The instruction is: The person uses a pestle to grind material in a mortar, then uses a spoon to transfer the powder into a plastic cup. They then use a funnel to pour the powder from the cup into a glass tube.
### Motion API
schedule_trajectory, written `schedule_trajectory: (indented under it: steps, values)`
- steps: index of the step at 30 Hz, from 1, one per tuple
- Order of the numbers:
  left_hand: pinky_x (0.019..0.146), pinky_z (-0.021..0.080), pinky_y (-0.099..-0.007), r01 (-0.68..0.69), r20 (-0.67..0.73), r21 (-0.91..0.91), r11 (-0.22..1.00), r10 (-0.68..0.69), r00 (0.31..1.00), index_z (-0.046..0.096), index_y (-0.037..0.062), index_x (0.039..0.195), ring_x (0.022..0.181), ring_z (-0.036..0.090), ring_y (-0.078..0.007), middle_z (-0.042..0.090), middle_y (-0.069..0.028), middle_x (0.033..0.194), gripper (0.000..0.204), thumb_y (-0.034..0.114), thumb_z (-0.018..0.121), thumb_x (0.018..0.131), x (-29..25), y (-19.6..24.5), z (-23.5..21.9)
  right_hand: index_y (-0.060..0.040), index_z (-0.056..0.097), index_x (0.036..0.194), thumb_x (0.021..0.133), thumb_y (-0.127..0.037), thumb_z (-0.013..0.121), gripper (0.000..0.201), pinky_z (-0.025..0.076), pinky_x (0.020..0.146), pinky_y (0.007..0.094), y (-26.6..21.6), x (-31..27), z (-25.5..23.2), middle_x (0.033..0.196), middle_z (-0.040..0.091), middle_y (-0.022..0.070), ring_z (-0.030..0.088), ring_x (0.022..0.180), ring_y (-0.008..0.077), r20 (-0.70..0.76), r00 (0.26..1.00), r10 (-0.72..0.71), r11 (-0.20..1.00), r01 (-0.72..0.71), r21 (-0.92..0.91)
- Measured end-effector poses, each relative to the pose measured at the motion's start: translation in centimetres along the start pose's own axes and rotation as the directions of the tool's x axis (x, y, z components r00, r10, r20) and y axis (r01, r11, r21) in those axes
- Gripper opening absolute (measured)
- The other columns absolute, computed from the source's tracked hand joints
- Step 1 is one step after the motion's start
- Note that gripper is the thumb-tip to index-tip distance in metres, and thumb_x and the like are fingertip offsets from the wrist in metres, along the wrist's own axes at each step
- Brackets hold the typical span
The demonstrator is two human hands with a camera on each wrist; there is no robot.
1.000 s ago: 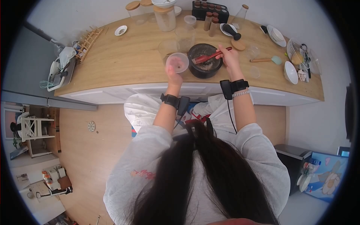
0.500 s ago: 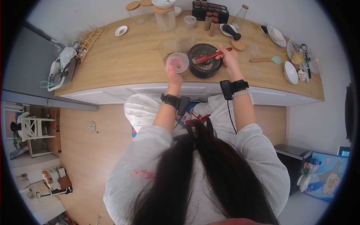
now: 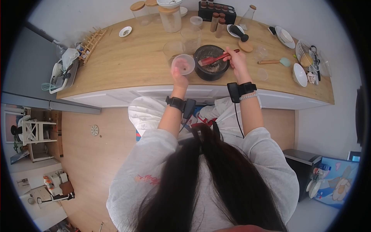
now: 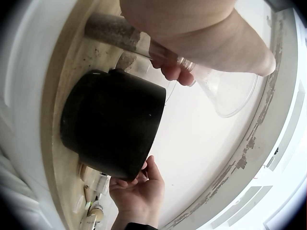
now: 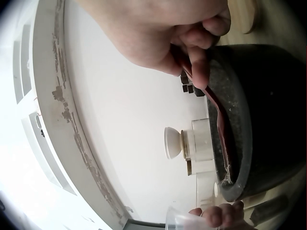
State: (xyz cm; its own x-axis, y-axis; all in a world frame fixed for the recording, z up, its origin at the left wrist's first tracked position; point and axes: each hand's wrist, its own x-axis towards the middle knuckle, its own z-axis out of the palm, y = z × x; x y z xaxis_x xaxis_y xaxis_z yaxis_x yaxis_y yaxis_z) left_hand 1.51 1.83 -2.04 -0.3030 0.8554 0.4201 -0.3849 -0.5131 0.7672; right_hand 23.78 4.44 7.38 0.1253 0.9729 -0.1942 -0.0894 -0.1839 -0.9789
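Observation:
My left hand [image 3: 180,79] grips a clear plastic cup [image 3: 188,63], tilted beside the left rim of a black stone mortar [image 3: 210,75]. In the left wrist view the cup [image 4: 232,91] shows behind the fingers. My right hand [image 3: 238,61] pinches the handle of a red spatula [image 3: 208,60], whose flat end lies inside the mortar. Pale shredded bits cling to the spatula's tip in the right wrist view, against the mortar's inner wall [image 5: 230,91]. Brownish crumbs [image 3: 213,68] lie in the mortar's bottom.
Clear containers [image 3: 174,49] stand just behind the cup. A black pestle [image 3: 238,33] rests on a white dish behind the mortar, near a round wooden lid [image 3: 245,46]. To the right lie a green-headed spatula [image 3: 285,62] and a white bowl [image 3: 299,74]. Spice jars [image 3: 220,28] stand at the back.

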Motion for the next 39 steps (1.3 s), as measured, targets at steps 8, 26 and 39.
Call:
schedule_trajectory:
  steps: [8,26,39]
  values:
    - [0.048,0.040,-0.0261,0.011,0.015,-0.012,1.000,-0.011,1.000,0.049,0.0023,0.095,0.056,0.051,-0.0165,0.054,-0.0086,0.070,0.061,0.060,0.042,0.076,0.0,0.0,-0.1,-0.0018,0.063,0.080,0.084,-0.029,0.059,0.028,0.019,0.034,0.0185,0.5,0.5,-0.2,0.055,0.059,0.0037,0.032,0.035,0.0027,-0.005,1.000,0.006,1.000,-0.006,-0.015]
    - [0.047,0.040,-0.0262,0.018,-0.001,-0.032,0.999,-0.018,1.000,0.050,0.0028,0.096,0.055,0.051,-0.0166,0.054,-0.0085,0.070,0.061,0.060,0.042,0.076,0.0,0.3,0.1,-0.0015,0.063,0.081,0.085,-0.029,0.057,0.028,0.020,0.034,0.0190,0.7,0.7,-0.3,0.055,0.058,0.0025,0.032,0.036,0.0031,-0.019,1.000,0.011,1.000,-0.011,-0.007]
    - [0.065,0.043,-0.0258,0.038,0.019,-0.015,0.999,-0.038,0.999,0.052,0.0004,0.095,0.077,0.054,-0.0142,0.055,-0.0059,0.086,0.062,0.059,0.037,0.080,-0.4,0.5,0.0,-0.0037,0.063,0.079,0.084,-0.029,0.057,0.026,0.018,0.035,0.0189,1.1,0.6,-0.2,0.054,0.058,0.0017,0.031,0.037,0.0026,-0.041,0.999,-0.011,0.998,0.013,0.057]
